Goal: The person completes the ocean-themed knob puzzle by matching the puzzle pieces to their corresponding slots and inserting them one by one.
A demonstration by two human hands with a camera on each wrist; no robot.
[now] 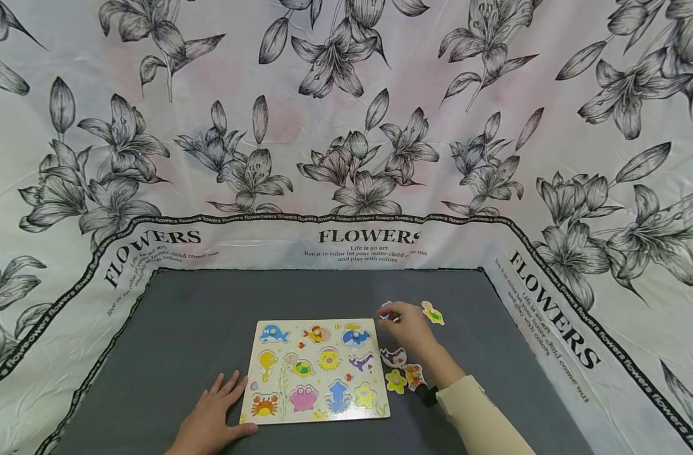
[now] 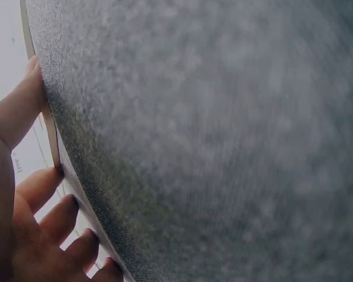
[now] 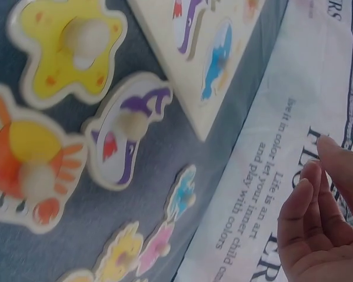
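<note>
A pale wooden puzzle board (image 1: 292,379) printed with sea animals lies on the grey table. My left hand (image 1: 212,414), fingers spread, rests at its lower left corner; thumb and fingertips touch the board's edge in the left wrist view. Beyond the upper right corner, my right hand (image 1: 407,328) has loosely bent fingers over a blue piece (image 1: 386,306). In the right wrist view, nothing shows between those fingers (image 3: 294,226). Knobbed pieces lie nearby: a purple whale (image 3: 106,129), a yellow starfish (image 3: 47,41), an orange crab (image 3: 6,138) and a small blue piece (image 3: 179,187).
A green turtle piece (image 1: 434,313) lies to the right of my right hand. Pink (image 3: 153,244) and yellow (image 3: 113,258) pieces lie beside the small blue one. Flower-printed cloth (image 1: 369,246) hangs behind and around the grey tabletop (image 1: 175,328).
</note>
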